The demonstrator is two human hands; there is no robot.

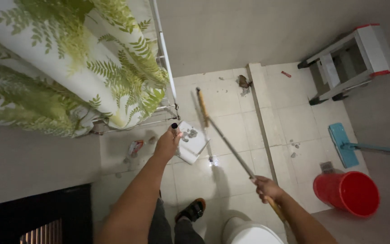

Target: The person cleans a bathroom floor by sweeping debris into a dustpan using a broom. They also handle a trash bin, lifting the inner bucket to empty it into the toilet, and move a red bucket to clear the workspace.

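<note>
The right hand (pixel 266 187) is closed around a long stick (pixel 231 149), wooden at both ends and metal in the middle, which is held slanting away toward the far left, its far tip above the tiled floor (pixel 231 122). The left hand (pixel 169 143) is closed on the handle of a white dustpan (pixel 192 142), in which grey debris is seen; the pan is held low over the tiles, just left of the stick.

To the left, the floor is bounded by a rack draped with a green fern-patterned cloth (pixel 68 63), with a small wrapper (pixel 135 147) lying at its foot. To the right of the stick, a raised strip (pixel 262 117) is run from near to far across the tiles. Beyond it are found a red bucket (pixel 347 192) at the near right, a blue flat mop (pixel 345 144) beside it, and a step stool (pixel 350 61) at the far right wall. A clump of dirt (pixel 243 82) is lying at the far edge. A sandalled foot (pixel 191 210) and a white toilet rim (pixel 247 232) are seen nearest. Open tile is left between the dustpan and the strip.
</note>
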